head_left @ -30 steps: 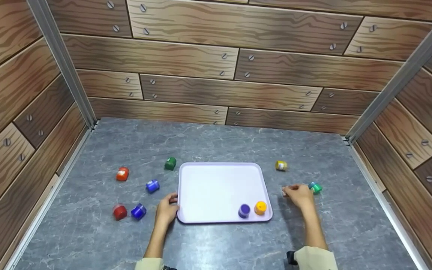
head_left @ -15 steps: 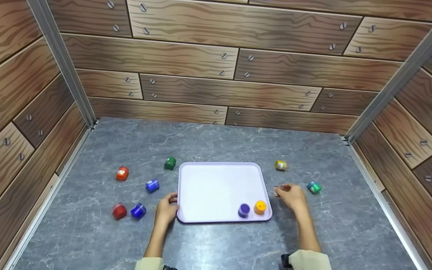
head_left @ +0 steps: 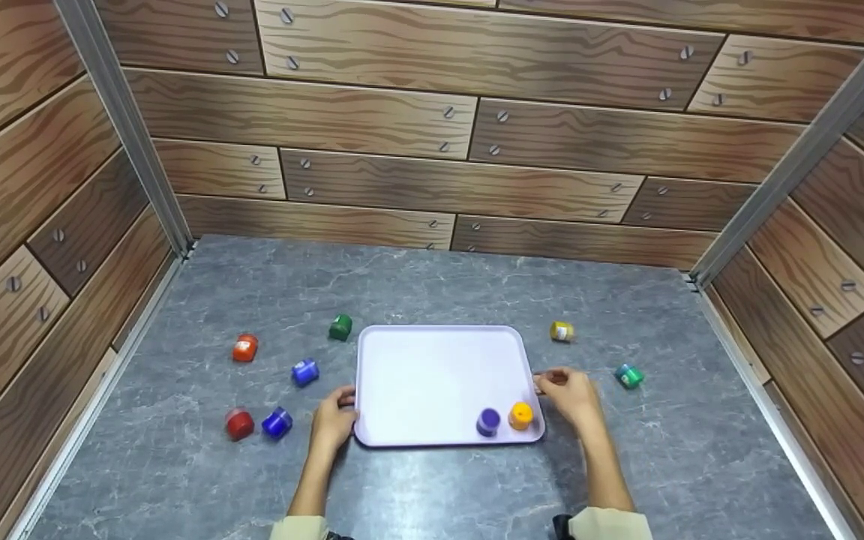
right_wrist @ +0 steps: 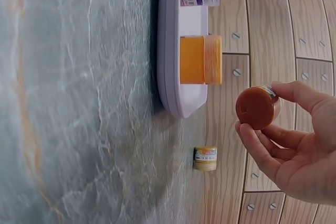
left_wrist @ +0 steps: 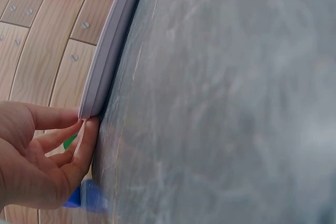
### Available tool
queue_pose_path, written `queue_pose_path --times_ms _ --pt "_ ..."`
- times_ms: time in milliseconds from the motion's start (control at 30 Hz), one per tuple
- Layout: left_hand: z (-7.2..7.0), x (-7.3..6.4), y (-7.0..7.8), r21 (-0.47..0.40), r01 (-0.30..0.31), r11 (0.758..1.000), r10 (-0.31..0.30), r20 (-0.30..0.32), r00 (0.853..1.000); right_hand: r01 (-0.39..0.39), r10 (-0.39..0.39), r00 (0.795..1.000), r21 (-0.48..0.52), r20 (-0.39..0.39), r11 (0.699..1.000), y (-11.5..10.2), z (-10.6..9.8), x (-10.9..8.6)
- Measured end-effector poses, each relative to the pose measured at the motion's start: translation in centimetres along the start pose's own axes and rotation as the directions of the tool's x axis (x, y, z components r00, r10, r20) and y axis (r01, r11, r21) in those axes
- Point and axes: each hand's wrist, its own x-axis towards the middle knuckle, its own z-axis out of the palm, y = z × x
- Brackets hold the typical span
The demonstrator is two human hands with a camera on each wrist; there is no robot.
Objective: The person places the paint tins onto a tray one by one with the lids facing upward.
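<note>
A pale lilac tray (head_left: 432, 382) lies on the grey marbled surface. My left hand (head_left: 333, 421) pinches its left rim between thumb and fingers, as the left wrist view shows. My right hand (head_left: 573, 396) is at the tray's right edge, holding a small brown paint jar (right_wrist: 255, 107) between thumb and fingertips. In the right wrist view this jar is tilted, its flat brown end facing the camera. Upright in the tray's near right corner stand a purple paint jar (head_left: 488, 422) and an orange paint jar (head_left: 521, 415), side by side.
Left of the tray lie paint jars: orange-red (head_left: 245, 347), red (head_left: 239, 424), dark green (head_left: 340, 327) and two blue, one farther (head_left: 305, 372), one nearer (head_left: 277, 423). To the right are a yellow jar (head_left: 562, 331) and a green jar (head_left: 629, 376). Wood-patterned walls (head_left: 372, 120) enclose the surface.
My right hand has moved left with the brown paint jar, from beside the green jar to the tray's right edge. My left hand has stayed at the tray's rim.
</note>
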Motion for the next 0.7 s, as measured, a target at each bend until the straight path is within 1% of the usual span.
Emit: queue_pose_path --times_ms 267,467,567,700 --pt "0.0 0.1 0.0 0.018 -0.022 1.0 0.022 -0.009 1.0 0.047 -0.047 0.999 0.06 0.001 0.997 -0.5 1.0 -0.5" --pt "0.0 0.1 0.0 0.027 -0.024 0.999 0.025 -0.014 1.0 0.082 -0.083 0.996 0.098 0.006 0.992 -1.1 1.6 -0.8" --pt "0.0 0.1 0.0 0.014 -0.017 1.0 0.017 -0.01 1.0 0.102 -0.104 0.995 0.117 0.007 0.988 -1.4 2.0 -1.0" --pt "0.0 0.1 -0.1 0.001 -0.002 1.0 0.002 -0.002 1.0 0.15 -0.151 0.989 0.132 0.001 0.98 -1.8 2.4 -1.3"
